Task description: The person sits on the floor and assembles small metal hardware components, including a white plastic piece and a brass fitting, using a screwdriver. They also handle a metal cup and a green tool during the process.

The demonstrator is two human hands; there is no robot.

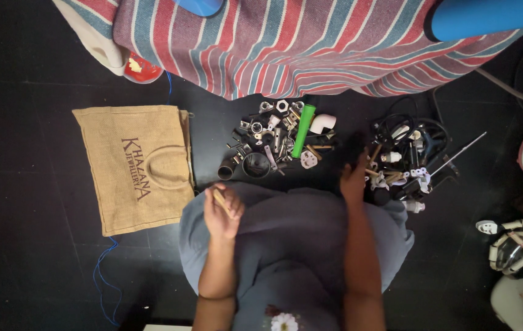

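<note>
My left hand is raised over my lap, fingers closed around a short tan stick-like piece. My right hand reaches forward onto the dark floor, resting at the near edge of a tangle of black cables and small white plugs. What its fingers touch is hidden in shadow. Between the hands, further ahead, lies a pile of small metal parts with a green tube and a white pipe elbow.
A tan jute bag lies flat at the left. A striped cloth covers the far side, with blue cylinders on it. A thin metal rod sticks out at the right. White objects sit at the far right.
</note>
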